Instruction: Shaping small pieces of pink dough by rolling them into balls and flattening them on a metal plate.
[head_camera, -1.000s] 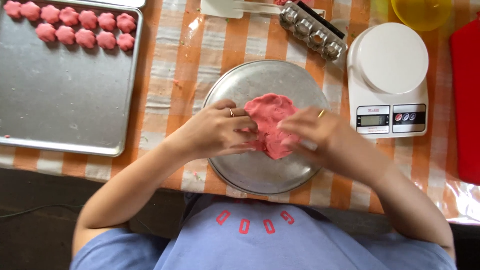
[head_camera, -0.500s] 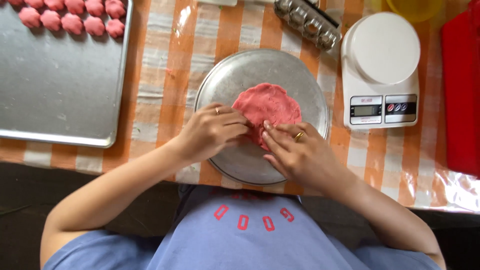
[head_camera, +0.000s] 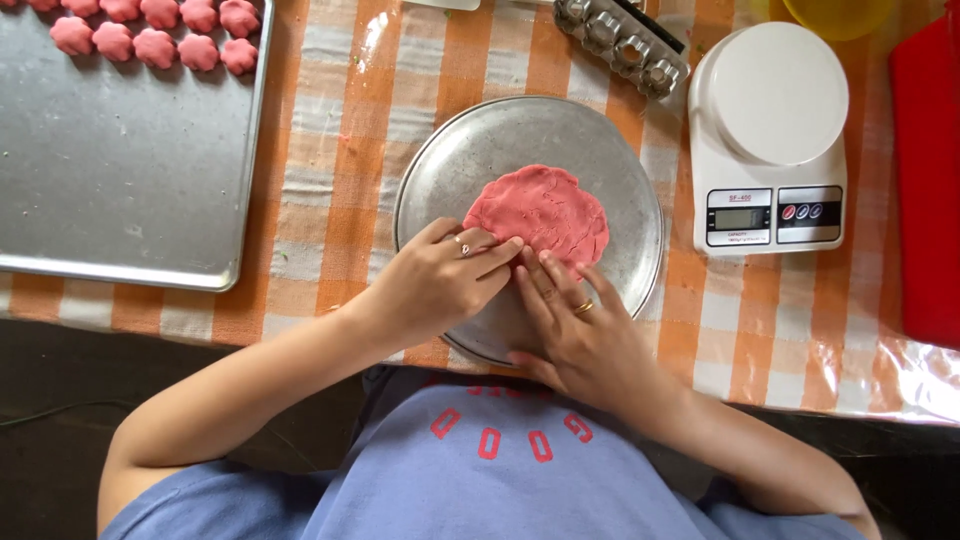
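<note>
An orange-and-white checked cloth (head_camera: 330, 130) under clear plastic covers the desk, and its near edge drops away to a dark floor where a thin cable trails. I'll take the round metal plate (head_camera: 440, 170) in the middle as my marker.

On that plate lies a flat disc of pink dough (head_camera: 540, 210), pressed out thin with finger dents across its top. Both hands meet at the dough's near edge: the left hand (head_camera: 435, 285) has its fingers laid out straight, tips touching the rim of the dough, and the right hand (head_camera: 585, 335) lies open and flat just beside it, fingertips at the same edge. Neither is clenched around anything; they press rather than grip. Each wears a ring.

Left of the plate sits a large metal baking tray (head_camera: 120, 190), and along its far edge there are flower-shaped pink pieces (head_camera: 155, 35), already formed and lined up. Most of that tray is bare, so by my reckoning the shaping is at an early stage: one short batch done, a good slab of dough not yet cut.

Right of the plate stands a white kitchen scale (head_camera: 770, 130), and beyond it, at the frame's edge, something flat and red (head_camera: 925, 180). Beyond the plate lies a metal mould with small cups (head_camera: 620, 45), and near that a yellow bowl (head_camera: 835, 12) is only partly in view.
</note>
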